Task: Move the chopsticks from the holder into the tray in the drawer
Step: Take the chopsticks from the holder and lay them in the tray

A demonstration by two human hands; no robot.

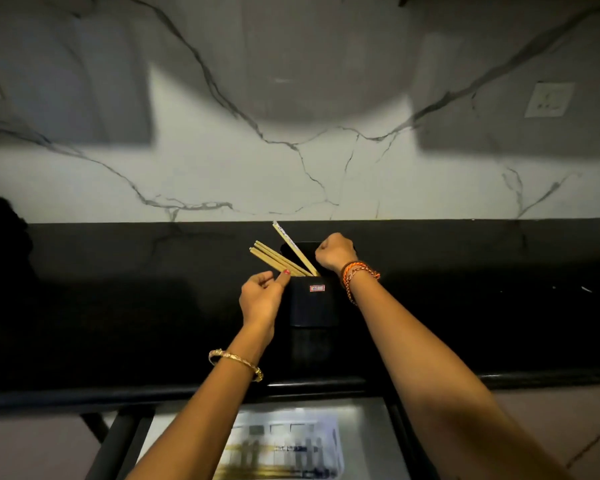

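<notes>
A black square holder [313,303] stands on the black countertop. Several pale wooden chopsticks [274,259] lean out of it to the left, and one paper-wrapped pair [290,242] sticks up higher. My left hand [262,297] is at the holder's left top edge, fingers loosely curled and apart, thumb touching the base of the leaning chopsticks. My right hand [335,252] is closed in a fist at the holder's right rim and seems to grip it. Below the counter edge the drawer [378,427] is open, with a light tray [338,452] holding blurred cutlery.
The black countertop [118,306] runs the full width, with a rounded front edge [84,398]. Behind it rises a white marble wall with a socket [548,100] at the upper right. Dark drawer rails [118,441] flank the drawer on the left.
</notes>
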